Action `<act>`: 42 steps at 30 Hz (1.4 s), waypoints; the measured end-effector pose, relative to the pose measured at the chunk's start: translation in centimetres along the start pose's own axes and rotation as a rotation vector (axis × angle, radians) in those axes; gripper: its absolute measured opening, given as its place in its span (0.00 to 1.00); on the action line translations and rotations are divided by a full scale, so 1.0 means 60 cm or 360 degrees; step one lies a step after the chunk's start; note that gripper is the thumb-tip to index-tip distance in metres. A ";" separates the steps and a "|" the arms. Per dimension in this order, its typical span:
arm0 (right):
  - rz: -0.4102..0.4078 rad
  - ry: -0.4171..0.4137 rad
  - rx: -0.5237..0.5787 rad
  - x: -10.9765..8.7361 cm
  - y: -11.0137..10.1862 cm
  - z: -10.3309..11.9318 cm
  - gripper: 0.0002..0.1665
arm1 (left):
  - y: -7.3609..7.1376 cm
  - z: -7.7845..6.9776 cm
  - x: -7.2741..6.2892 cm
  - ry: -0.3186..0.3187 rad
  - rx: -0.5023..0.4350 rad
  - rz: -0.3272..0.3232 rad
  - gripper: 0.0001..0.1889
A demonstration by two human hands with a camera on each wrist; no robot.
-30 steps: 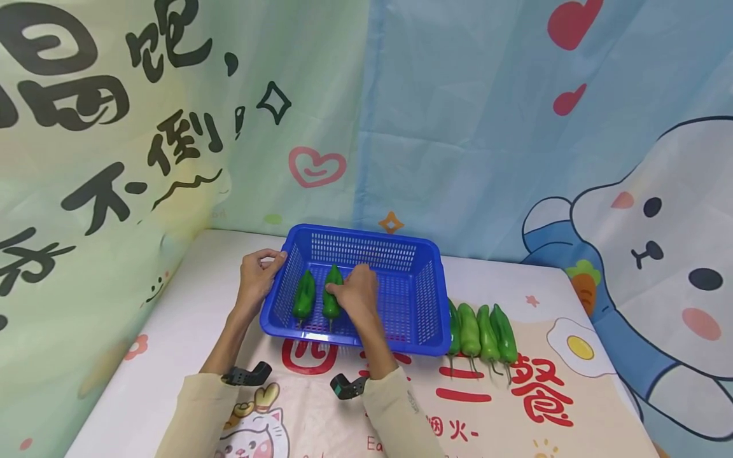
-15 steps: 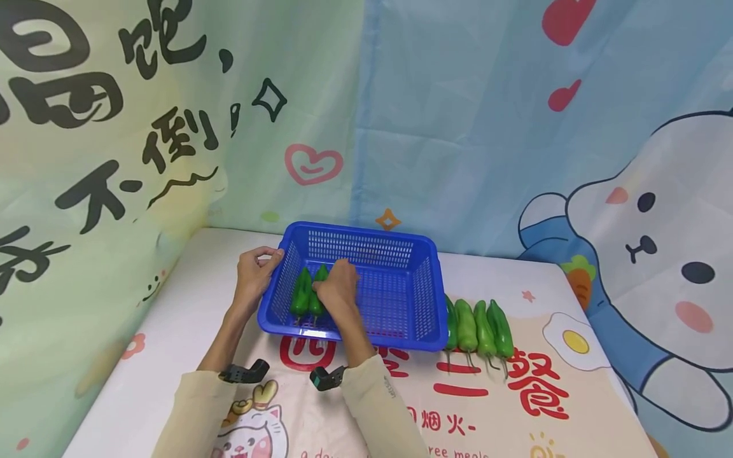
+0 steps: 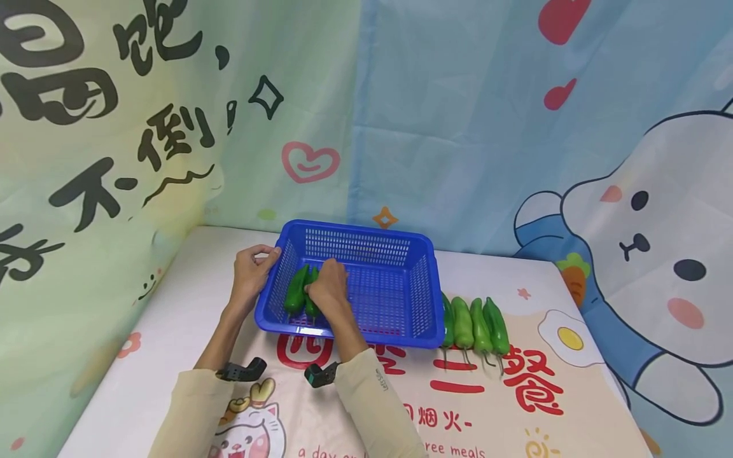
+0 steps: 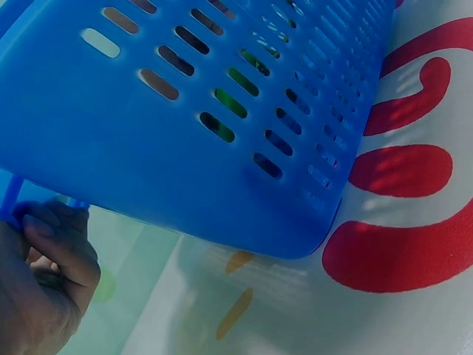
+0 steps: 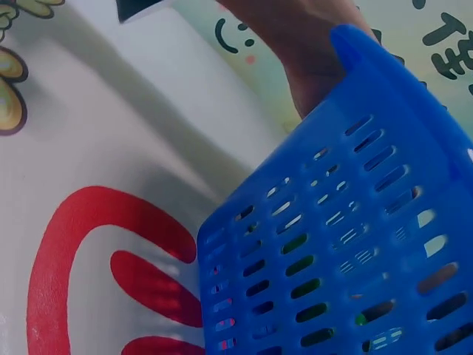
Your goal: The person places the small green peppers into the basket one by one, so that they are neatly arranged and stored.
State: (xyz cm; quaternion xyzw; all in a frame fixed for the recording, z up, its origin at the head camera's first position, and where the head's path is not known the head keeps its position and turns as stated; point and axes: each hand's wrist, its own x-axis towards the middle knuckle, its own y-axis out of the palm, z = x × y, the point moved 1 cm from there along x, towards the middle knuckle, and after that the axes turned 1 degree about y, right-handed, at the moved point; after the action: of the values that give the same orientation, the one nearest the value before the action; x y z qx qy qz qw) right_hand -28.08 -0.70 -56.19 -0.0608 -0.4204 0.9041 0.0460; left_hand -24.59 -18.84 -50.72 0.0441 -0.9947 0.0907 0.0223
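A blue plastic basket (image 3: 380, 296) with slotted walls sits on the table. My left hand (image 3: 250, 273) pinches its left rim, and the left wrist view also shows these fingers (image 4: 63, 255) curled at the basket's edge. Two green peppers lie side by side at the basket's left end. The outer pepper (image 3: 296, 291) is fully visible. My right hand (image 3: 329, 286) reaches inside and holds the inner pepper (image 3: 312, 305), partly covering it. In the right wrist view the basket wall (image 5: 295, 222) hides the right hand's fingers; green shows through the slots.
Several green peppers (image 3: 481, 326) lie in a row on the table, just right of the basket. A printed cloth (image 3: 458, 397) covers the table (image 3: 189, 273). Patterned curtains (image 3: 446, 127) hang behind and at the left.
My right hand has moved left with the inner pepper, bringing it up against the outer one. The outer pepper now leans slightly. My left hand stays on the rim.
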 end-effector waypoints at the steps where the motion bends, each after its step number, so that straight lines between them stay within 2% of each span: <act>1: -0.0001 -0.0002 0.0006 -0.002 -0.001 0.002 0.23 | -0.001 0.000 0.001 0.0002 0.0005 0.0002 0.23; 7: 0.0011 0.0027 0.0078 -0.005 -0.004 0.003 0.23 | 0.002 0.002 0.003 0.0021 0.0037 -0.0015 0.23; 15: 0.0000 0.0085 0.0036 -0.008 -0.021 -0.003 0.23 | 0.007 -0.003 0.004 0.0032 0.0024 -0.0027 0.22; 21: -0.0007 0.0076 0.0064 -0.012 -0.030 -0.008 0.29 | 0.006 0.000 0.003 0.0010 0.0050 -0.0037 0.21; 27: 0.0021 0.0063 0.0092 -0.012 -0.037 -0.015 0.26 | 0.007 0.001 0.002 -0.0001 0.0038 -0.0025 0.21; 32: 0.0097 0.0087 0.0126 -0.007 -0.040 -0.018 0.26 | 0.004 0.000 0.001 0.0000 0.0038 -0.0040 0.21; 38: 0.0029 0.0048 0.0114 -0.028 -0.074 -0.009 0.30 | 0.002 0.001 -0.001 0.0001 0.0023 -0.0044 0.21; 40: 0.0018 0.0057 0.0130 -0.020 -0.075 -0.021 0.33 | 0.002 0.002 0.000 -0.0001 0.0020 -0.0043 0.21; 42: 0.0032 0.0054 0.0151 -0.026 -0.090 -0.021 0.36 | 0.002 0.002 0.001 -0.0003 0.0020 -0.0045 0.21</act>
State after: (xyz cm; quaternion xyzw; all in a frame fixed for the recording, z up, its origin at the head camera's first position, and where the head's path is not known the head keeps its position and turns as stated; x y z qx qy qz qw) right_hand -26.19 3.52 -52.72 -0.0781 -0.3757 0.9223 0.0467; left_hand -24.64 -18.72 -50.87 0.0584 -0.9934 0.0964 0.0222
